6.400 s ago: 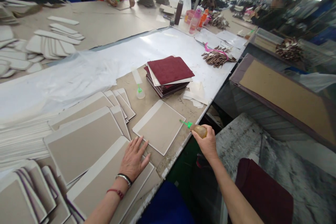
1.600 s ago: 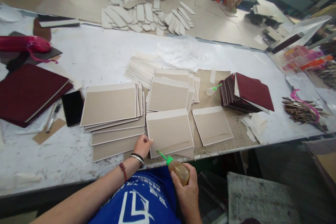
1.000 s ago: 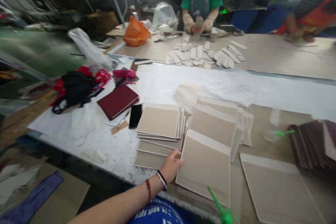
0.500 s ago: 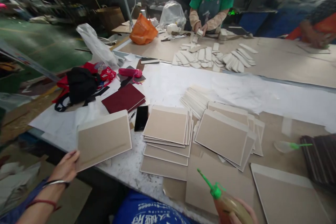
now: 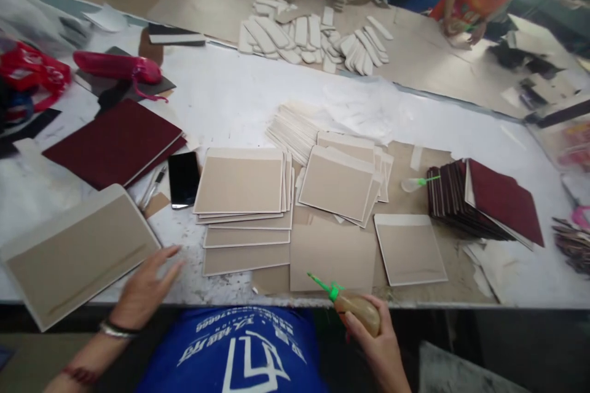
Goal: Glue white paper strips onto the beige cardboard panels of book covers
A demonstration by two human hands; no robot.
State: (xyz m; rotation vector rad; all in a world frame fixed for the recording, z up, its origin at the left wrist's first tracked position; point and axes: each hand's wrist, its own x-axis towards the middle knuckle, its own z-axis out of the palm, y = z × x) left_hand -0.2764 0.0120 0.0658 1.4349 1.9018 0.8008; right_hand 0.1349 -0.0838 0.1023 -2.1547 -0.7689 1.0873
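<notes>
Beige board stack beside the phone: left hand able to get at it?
Likely yes: the left hand looks open, the stack lies just to its right, with nothing visible between them.

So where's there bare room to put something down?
Mainly the white tabletop between the pink pouch and the fanned white sheets. The plain board between the panels beside the phone and the lone right panel is bare, though the bottle nozzle overlaps it in view. The left end is crowded: maroon covers, pen, large panel.
</notes>
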